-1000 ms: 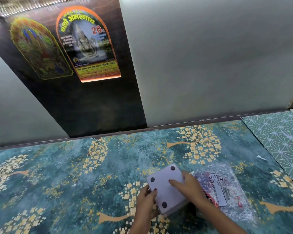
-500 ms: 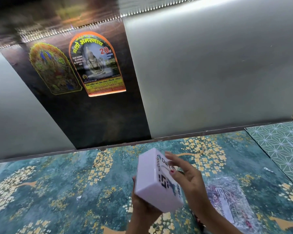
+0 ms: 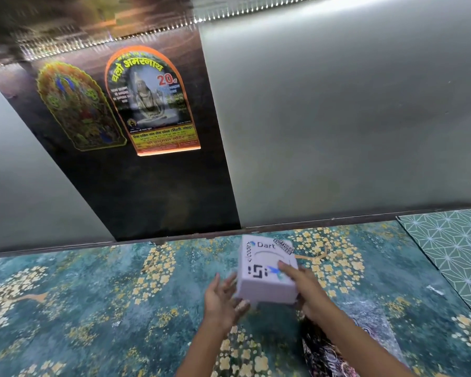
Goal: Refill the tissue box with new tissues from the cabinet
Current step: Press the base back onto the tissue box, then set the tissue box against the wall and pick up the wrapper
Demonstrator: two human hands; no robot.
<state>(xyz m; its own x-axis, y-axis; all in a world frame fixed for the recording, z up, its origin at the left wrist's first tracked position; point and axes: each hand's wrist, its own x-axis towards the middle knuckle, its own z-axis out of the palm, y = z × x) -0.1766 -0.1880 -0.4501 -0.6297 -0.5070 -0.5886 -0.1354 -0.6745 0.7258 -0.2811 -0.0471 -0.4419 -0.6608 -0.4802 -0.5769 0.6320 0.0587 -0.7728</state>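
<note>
Both our hands on the tissue box point(image 3: 265, 270): right hand point(image 3: 301, 281) grasping it, left hand point(image 3: 223, 297) open-fingered against its side.

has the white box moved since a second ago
Yes. The white box has been turned printed face up and carried away from the plastic packet, toward the wall edge of the patterned surface.

Floral teal table cover point(image 3: 93, 295); green geometric mat point(image 3: 452, 251) at right; two arched stickers point(image 3: 150, 99) on dark panel point(image 3: 152, 191).
</note>
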